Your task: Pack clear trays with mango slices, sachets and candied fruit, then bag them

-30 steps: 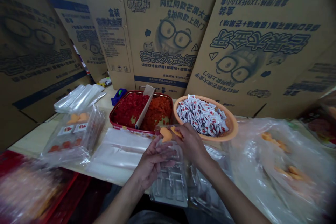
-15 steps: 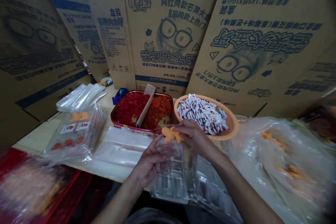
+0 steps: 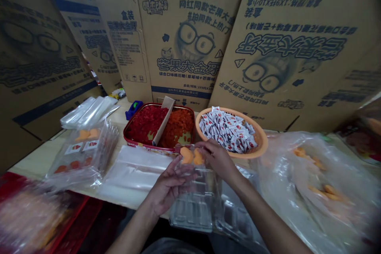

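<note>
Cartons (image 3: 184, 47) reading "芒果大金牙", left hand (image 3: 166, 185) holding tray (image 3: 192, 216), right hand (image 3: 218, 161) touching candy (image 3: 198, 157)

Left hand (image 3: 165, 189) partly blurred at clear tray (image 3: 191, 211), fingertips seemingly behind it. Red crate (image 3: 74, 220) cut off, lower left; contents (image 3: 32, 218) smeared. Print on sachets (image 3: 228, 131) too small to read.

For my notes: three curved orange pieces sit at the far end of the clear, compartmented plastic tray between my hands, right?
Not three: the head view shows two curved orange pieces at the far end of the clear, compartmented plastic tray.
</note>
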`<state>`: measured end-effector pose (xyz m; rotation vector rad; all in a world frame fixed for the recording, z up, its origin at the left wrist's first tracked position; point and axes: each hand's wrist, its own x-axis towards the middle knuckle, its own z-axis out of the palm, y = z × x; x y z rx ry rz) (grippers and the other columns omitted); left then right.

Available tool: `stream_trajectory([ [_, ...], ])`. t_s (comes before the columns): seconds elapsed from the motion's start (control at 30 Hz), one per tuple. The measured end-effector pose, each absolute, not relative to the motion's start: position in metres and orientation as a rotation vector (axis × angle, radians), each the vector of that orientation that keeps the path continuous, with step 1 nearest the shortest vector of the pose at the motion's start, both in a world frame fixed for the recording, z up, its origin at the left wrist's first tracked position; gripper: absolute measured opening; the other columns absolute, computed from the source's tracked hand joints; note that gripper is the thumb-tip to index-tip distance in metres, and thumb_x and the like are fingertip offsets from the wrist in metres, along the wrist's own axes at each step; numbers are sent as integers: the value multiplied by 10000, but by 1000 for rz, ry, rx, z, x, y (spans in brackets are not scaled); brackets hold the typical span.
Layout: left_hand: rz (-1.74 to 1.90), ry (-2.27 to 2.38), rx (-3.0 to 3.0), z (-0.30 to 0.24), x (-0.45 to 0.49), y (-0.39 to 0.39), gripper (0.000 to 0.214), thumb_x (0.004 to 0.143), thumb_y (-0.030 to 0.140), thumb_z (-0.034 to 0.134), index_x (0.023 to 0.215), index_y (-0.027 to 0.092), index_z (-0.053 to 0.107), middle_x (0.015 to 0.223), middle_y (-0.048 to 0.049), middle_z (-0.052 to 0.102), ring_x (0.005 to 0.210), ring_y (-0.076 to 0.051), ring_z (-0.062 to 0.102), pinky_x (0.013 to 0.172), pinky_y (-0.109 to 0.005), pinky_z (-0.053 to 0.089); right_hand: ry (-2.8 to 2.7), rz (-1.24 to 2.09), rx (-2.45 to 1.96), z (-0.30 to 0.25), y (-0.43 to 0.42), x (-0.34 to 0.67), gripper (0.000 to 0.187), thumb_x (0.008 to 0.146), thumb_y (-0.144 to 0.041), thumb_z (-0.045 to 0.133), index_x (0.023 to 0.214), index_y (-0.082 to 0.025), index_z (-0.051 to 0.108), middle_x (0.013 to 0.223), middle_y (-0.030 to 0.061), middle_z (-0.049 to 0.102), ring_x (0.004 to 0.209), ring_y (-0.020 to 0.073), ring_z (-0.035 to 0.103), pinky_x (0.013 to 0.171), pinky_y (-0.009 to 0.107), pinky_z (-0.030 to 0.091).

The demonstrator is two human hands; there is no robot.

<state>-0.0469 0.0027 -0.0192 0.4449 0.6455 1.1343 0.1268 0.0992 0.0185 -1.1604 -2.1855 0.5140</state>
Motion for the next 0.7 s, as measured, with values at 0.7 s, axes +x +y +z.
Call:
stream_trajectory([
  [0.7,1184,645,435,-30,-81,-1,801,675,9,607,1339,304,268,1327,-125,440,1165,-270,475,910,-392,393,-1917,823,-1757,-14,203,201,161,666,-167,530,744,-164,672,487,-22,559,461,116,478,471,225,365],
])
